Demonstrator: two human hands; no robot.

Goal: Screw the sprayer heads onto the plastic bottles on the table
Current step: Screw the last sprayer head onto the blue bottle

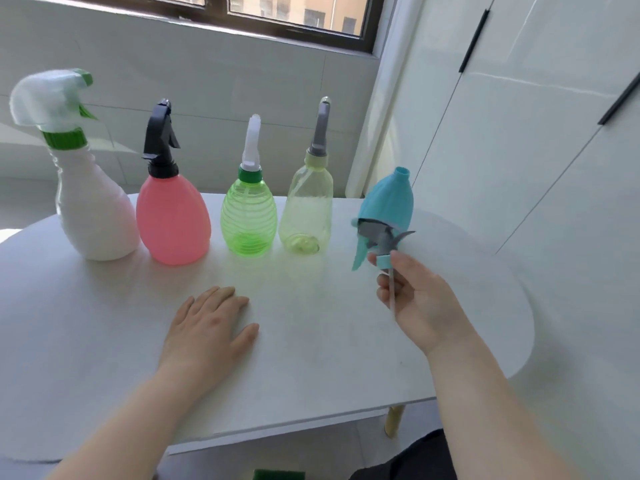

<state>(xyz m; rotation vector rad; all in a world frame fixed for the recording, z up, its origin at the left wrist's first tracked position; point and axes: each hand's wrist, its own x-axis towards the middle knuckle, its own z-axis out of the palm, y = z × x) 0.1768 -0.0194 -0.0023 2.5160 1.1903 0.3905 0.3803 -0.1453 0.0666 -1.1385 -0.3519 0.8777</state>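
Risk lay with the blue bottle (388, 202), open-necked near the table's (311, 341) right edge: unheld, it could be tipped. The sprayer head (381, 242) was pinched in the right hand (419, 299); the left hand (207, 327) was spread flat, holding nothing.

Bright daylight reaches me from the window (294, 15) at the top of the frame, washing the white table (311, 341) almost flat. The far left of the tabletop blows out to pure glare, and the white sprayer head (45, 98) there looks bleached and soft. Shadows are faint (just pale tints under the translucent bottles). My wide lens bends the cabinet doors (519, 133) outward at the right edge. The sprayer in the right hand (415, 299) is slightly blurred.
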